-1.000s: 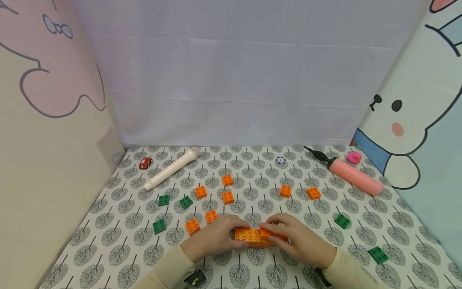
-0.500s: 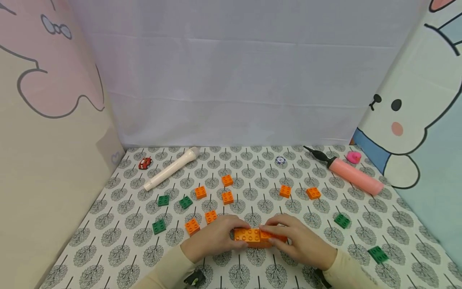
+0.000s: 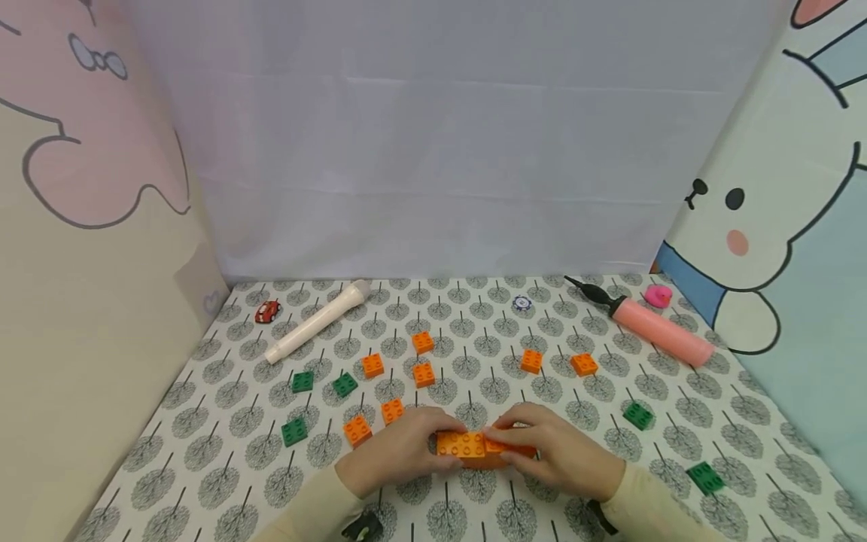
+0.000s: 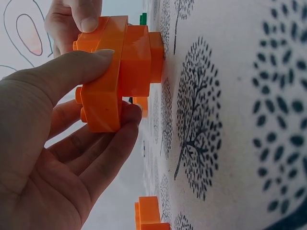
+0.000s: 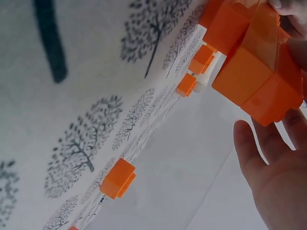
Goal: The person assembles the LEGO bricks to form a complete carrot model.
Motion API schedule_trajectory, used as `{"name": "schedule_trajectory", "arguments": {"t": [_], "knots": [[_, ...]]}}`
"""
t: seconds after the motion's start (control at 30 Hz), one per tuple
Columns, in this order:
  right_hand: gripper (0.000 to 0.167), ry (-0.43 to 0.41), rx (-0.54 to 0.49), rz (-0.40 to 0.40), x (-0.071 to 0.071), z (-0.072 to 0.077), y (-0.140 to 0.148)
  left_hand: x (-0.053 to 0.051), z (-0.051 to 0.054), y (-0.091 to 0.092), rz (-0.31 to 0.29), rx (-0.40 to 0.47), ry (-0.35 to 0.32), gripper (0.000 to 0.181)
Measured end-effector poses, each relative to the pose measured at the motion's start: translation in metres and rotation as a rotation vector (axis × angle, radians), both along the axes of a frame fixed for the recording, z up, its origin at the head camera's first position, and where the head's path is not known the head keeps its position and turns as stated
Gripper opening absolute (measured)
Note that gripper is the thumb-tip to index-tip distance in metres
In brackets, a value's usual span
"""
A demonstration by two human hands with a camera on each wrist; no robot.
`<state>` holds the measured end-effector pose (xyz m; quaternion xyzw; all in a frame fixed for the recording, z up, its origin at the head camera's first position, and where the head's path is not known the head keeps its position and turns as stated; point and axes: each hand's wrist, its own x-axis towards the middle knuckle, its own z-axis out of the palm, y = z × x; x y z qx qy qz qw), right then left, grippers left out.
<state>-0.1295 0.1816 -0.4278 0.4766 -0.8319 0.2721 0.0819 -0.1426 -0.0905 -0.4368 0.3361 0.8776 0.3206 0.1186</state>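
In the head view, a low stack of joined orange toy bricks [image 3: 461, 445] stands near the front middle of the table between both hands. My left hand [image 3: 400, 449] grips its left end. In the left wrist view, the left thumb [image 4: 86, 67] lies along the overhanging top brick [image 4: 103, 105], with fingers on the far side. My right hand [image 3: 562, 452] holds the right end with thumb and fingers. In the right wrist view, the right hand [image 5: 283, 177] reaches round the stack's end bricks [image 5: 249, 76]; part of its grip is hidden.
Loose orange bricks [image 3: 423, 374] and green bricks [image 3: 294, 431] lie scattered around the hands. Farther back are a red toy car [image 3: 267, 312], a white tube-like stick [image 3: 318, 322], a poker chip [image 3: 521, 302], a pink hand pump [image 3: 660, 330] and a pink rubber duck [image 3: 658, 296].
The head view has shifted slightly. Both hands keep their hold on the orange stack, with the right fingers moved only a little; the loose bricks stay in place.
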Motion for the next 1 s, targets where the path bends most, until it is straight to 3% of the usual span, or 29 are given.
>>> {"name": "schedule_trajectory", "arguments": {"t": [0.47, 0.83, 1.0], "knots": [[0.042, 0.088, -0.002, -0.027, 0.0, -0.004, 0.002, -0.001, -0.001, 0.0, -0.005, -0.013, 0.036, 0.039], [0.044, -0.088, 0.081, -0.149, 0.009, 0.001, 0.024, 0.002, -0.001, 0.002, 0.005, -0.044, 0.028, 0.042], [0.044, -0.138, 0.085, -0.15, 0.009, 0.0, 0.029, 0.004, 0.001, 0.001, 0.013, -0.061, 0.029, 0.041]]}}
